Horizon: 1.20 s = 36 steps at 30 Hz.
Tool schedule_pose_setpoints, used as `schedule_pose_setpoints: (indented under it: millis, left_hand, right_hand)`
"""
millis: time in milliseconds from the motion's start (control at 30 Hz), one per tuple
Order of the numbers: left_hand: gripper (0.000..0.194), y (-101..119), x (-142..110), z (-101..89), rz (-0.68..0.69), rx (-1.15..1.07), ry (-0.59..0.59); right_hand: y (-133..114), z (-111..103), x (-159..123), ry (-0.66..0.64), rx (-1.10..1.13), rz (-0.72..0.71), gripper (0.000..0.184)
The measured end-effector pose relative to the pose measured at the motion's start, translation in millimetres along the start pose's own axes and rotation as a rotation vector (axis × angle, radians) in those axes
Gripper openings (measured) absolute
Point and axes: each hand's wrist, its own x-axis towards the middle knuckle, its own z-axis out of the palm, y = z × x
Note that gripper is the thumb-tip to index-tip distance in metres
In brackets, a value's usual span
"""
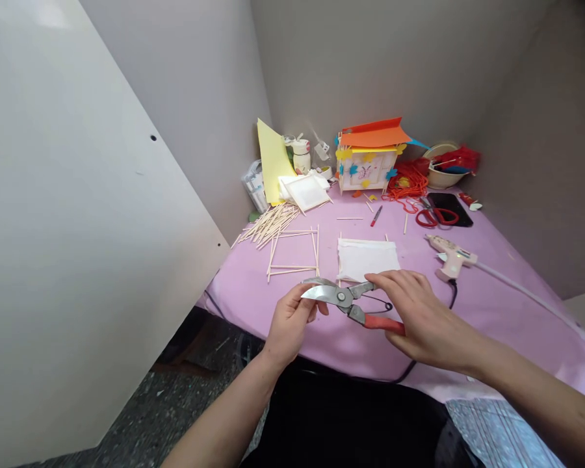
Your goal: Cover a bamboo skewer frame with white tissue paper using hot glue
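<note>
My right hand (409, 309) grips the red-handled pruning shears (340, 296) above the front of the table, their blades pointing left. The handles are spread and a wire spring shows between them. Close to the blade tips, my left hand (295, 318) has its fingers pinched together; whatever it holds is hidden behind the blades. Behind the shears lies a white-covered panel (369, 259) with stick ends showing at its edges. To its left is a bare square frame of thin wooden sticks (293, 268).
A stick pile (273, 224) lies back left by yellow paper (272, 159). A small decorated house (368, 166) stands at the back. Right are red scissors (436, 216), a phone (461, 209) and a glue gun (451, 255) with its cord. A white panel (78, 227) borders the left.
</note>
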Motion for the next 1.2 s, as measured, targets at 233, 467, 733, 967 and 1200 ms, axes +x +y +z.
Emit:
schedule_pose_setpoints:
  millis: [233, 467, 733, 967, 1200]
  left_hand:
    - [0.024, 1.2, -6.6, 0.3, -0.013, 0.054, -0.011]
    - [0.025, -3.0, -9.5, -2.3, -0.025, 0.014, -0.048]
    - [0.023, -7.5, -11.1, -1.8, -0.072, -0.068, -0.071]
    - [0.024, -6.5, -13.9, 0.1, -0.095, -0.069, -0.063]
    - [0.025, -5.5, -15.7, 3.0, -0.107, -0.061, -0.039]
  right_hand:
    - [-8.3, -2.4, -3.3, -0.024, -0.024, -0.017, 0.055]
    - [-7.0, 2.9, -7.7, -0.006, -0.047, -0.014, 0.056]
    - [-6.4, 3.7, -10.6, -0.014, -0.068, -0.026, 0.057]
    - [-6.8, 4.3, -10.2, -0.017, -0.143, -0.026, 0.048]
    - [-8.6, 7.6, -13.4, -0.019, -0.082, 0.017, 0.035]
